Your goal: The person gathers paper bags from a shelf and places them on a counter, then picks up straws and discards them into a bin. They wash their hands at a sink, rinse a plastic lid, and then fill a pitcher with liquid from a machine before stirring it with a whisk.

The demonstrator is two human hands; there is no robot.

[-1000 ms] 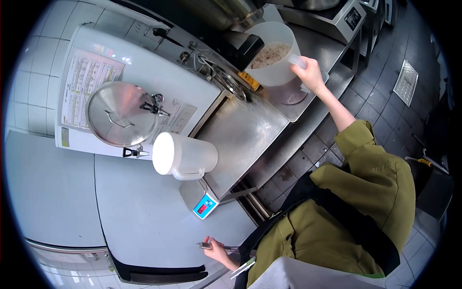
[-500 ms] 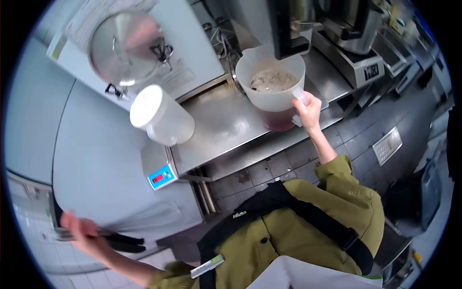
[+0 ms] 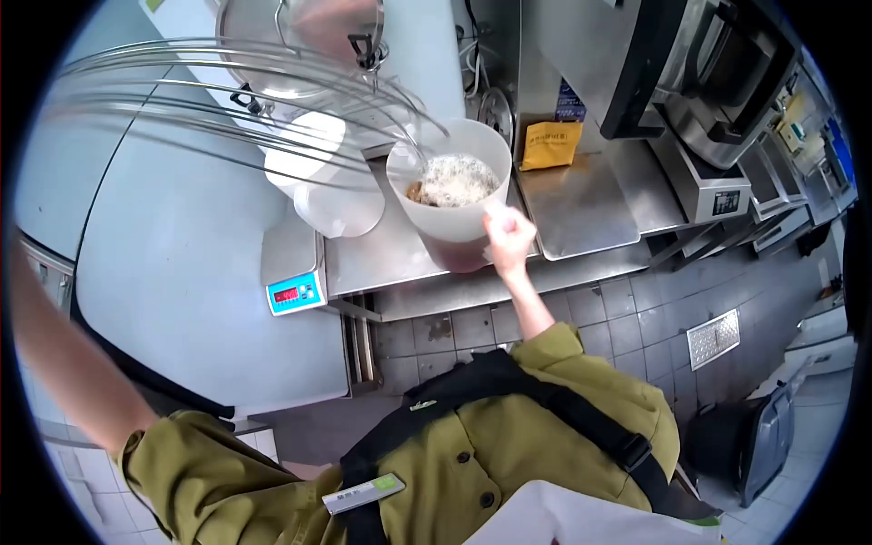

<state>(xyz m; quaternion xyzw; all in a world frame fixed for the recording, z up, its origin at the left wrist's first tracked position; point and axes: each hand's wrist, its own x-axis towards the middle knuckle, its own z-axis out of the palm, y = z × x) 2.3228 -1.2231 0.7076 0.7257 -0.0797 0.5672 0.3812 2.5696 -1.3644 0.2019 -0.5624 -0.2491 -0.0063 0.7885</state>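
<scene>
My right hand is closed round the handle of a translucent plastic pitcher, which stands on the steel counter. Dark reddish liquid shows through its lower part, with pale froth and brown bits on top. A large wire whisk stretches across the upper left, close to the camera, its wires reaching over the pitcher's left side. Its handle is out of view. Only my left forearm shows at the left edge; the hand is beyond the frame.
Left of the pitcher is a white lidded jug, near a digital scale. A metal lid with clamps lies behind. Right of the pitcher are a yellow packet, a steel tray and a machine with a metal jug.
My left arm has risen and its hand has left view. The whisk has moved from the lower left to high across the view. The pitcher appears further left, with my right hand still on its handle.
</scene>
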